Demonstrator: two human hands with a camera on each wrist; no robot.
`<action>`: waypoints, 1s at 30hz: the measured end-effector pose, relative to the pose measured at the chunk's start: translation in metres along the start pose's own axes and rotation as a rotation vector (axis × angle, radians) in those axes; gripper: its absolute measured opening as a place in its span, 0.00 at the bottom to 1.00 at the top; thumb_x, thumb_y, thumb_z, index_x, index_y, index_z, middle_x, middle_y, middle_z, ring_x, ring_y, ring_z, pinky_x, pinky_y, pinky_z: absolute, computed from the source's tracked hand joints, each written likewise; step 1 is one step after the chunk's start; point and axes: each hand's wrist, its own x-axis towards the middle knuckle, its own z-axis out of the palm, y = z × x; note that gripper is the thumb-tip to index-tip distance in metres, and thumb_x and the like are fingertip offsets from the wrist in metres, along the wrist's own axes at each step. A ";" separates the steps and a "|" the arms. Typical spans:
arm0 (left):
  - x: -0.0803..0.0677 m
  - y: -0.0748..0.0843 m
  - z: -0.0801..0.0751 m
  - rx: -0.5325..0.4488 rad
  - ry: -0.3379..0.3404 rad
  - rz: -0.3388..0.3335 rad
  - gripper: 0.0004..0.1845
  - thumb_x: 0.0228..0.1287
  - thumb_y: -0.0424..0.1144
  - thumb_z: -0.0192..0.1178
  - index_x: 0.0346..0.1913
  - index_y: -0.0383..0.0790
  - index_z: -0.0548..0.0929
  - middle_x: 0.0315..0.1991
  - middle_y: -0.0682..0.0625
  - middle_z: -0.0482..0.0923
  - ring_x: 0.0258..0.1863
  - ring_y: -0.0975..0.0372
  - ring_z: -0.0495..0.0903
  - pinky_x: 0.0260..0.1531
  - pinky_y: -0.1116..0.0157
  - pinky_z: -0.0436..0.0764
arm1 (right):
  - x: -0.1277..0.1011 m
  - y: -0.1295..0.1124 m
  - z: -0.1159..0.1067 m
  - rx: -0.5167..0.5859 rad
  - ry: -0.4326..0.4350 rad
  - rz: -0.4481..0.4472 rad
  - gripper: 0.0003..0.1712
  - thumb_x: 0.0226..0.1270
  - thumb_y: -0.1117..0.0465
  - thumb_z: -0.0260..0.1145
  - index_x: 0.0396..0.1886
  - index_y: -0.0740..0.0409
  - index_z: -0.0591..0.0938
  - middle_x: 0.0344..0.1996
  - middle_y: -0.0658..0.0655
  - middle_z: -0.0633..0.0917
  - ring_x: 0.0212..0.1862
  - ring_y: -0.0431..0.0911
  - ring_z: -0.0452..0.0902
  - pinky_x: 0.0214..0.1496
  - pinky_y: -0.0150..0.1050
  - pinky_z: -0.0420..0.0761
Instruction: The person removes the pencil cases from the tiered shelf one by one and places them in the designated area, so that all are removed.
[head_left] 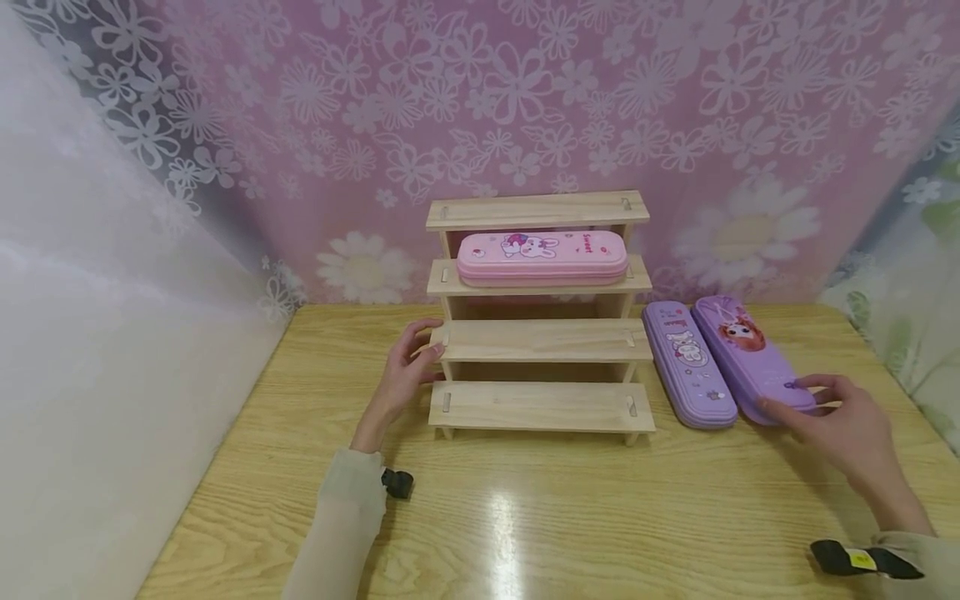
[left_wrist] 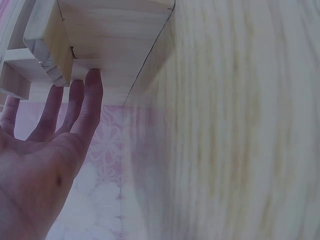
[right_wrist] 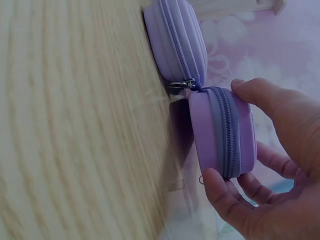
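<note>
Item one: my right hand is gripping the near end of the right-hand purple pencil case, thumb on one side and fingers curled round the other; the right wrist view is showing the thumb above and a fingertip below the zippered edge of that case. The case is lying on the wooden table, to the right of the stepped rack, its far end pointing toward the curtain.

Item two: a second purple pencil case is lying just beside the first, on its left, the two touching or nearly so along their length. In the right wrist view its zip pull is sitting close to the held case's end.

Item three: my left hand is resting with straight, relaxed fingers against the left end of the wooden stepped rack, holding nothing. The left wrist view is showing my fingertips touching the rack's side panel.

Item four: a pink pencil case with a rabbit print is lying flat on the rack's second step from the top. The other steps are standing bare.

Item five: a pink floral curtain is hanging behind the table.
</note>
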 end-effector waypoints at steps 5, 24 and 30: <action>0.000 0.000 0.001 -0.011 0.002 -0.007 0.23 0.70 0.38 0.53 0.65 0.40 0.66 0.55 0.39 0.70 0.48 0.56 0.78 0.43 0.45 0.82 | -0.002 0.000 0.002 -0.001 -0.031 -0.011 0.39 0.51 0.41 0.73 0.54 0.61 0.72 0.41 0.62 0.77 0.27 0.21 0.64 0.21 0.30 0.71; 0.000 0.000 0.000 -0.010 0.008 -0.007 0.24 0.70 0.38 0.53 0.66 0.39 0.65 0.56 0.38 0.70 0.49 0.55 0.78 0.43 0.46 0.82 | 0.012 -0.056 0.002 0.187 0.216 -0.270 0.32 0.53 0.55 0.74 0.60 0.52 0.76 0.48 0.34 0.71 0.46 0.23 0.64 0.37 0.09 0.67; 0.000 0.000 0.001 -0.006 0.004 0.002 0.23 0.70 0.37 0.53 0.66 0.38 0.65 0.56 0.38 0.70 0.48 0.55 0.79 0.42 0.45 0.82 | 0.019 -0.096 0.008 0.201 0.199 -0.380 0.32 0.52 0.58 0.75 0.59 0.55 0.77 0.45 0.32 0.70 0.44 0.22 0.65 0.38 0.09 0.67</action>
